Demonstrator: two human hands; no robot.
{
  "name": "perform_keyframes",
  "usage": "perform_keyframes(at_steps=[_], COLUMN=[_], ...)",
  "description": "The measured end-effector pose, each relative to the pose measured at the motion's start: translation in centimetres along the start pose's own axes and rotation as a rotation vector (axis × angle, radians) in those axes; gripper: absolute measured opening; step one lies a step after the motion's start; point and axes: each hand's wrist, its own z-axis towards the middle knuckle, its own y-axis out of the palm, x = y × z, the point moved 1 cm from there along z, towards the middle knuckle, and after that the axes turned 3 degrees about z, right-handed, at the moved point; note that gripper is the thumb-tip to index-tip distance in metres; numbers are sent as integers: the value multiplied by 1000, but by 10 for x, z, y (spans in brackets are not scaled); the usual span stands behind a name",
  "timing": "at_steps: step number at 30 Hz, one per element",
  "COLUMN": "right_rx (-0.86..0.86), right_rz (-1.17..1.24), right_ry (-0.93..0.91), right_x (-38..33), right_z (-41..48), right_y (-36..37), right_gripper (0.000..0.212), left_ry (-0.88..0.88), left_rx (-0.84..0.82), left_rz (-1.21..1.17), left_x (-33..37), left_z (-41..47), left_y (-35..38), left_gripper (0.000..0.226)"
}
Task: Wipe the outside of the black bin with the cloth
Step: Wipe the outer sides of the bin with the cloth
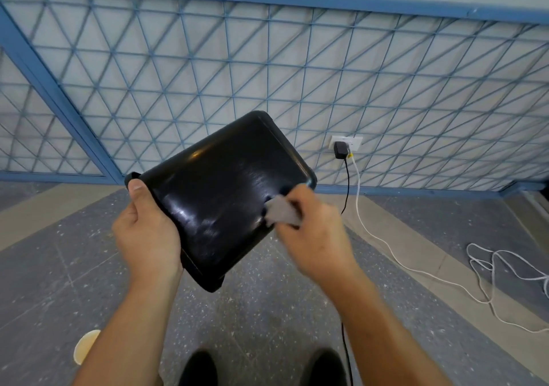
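Observation:
The black bin [225, 183] is held up in the air in front of me, tilted, with a glossy outer face turned toward me showing streaky smears. My left hand [147, 234] grips its left rim, thumb over the edge. My right hand [312, 237] pinches a small grey cloth [280, 211] and presses it against the bin's lower right part. The right hand and cloth look motion-blurred. The bin's inside is hidden.
A blue metal lattice fence [267, 67] stands ahead against a pale wall. A socket with a black charger [339, 149] feeds a black cable and a white cable [386, 246] trailing over the speckled floor at right. A paper cup [86, 345] lies at lower left. My shoes show at the bottom.

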Motion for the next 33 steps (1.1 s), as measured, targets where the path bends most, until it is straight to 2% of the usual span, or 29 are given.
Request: perform_keyframes(at_steps=[2,4,8,11,14,22,25,28,33], right_rx=[152,210,225,284,345,373,312,168,-22], right_rz=[51,98,80,48,88,42,-7,-15,39], right_ry=[103,154,152,156,160,142,73,-40,-128], right_x=[18,28,32,31,30,20,2,-25,-50], right_z=[8,11,15,19,21,22,15,4,-9], right_y=[-14,-20,-20,-21,-27,-34,-22,5,31], right_gripper=[17,15,20,21,21,24,23,20,23], left_ry=[23,68,218,317,349,362,418,497,413], left_rx=[-21,-41,-82,-181,-267,-343,-394,-429,-423], left_rz=[49,77,183,243,275,285,317,313,250], left_x=[0,1,7,8,6,6,7,1,-1], left_z=[0,-1,-5,-10,-13,-15,-25,-36,-34], left_y=[-2,-3,-6,-6,-5,-3,4,13,15], left_gripper=[71,71,71,70,63,72,60,65,74])
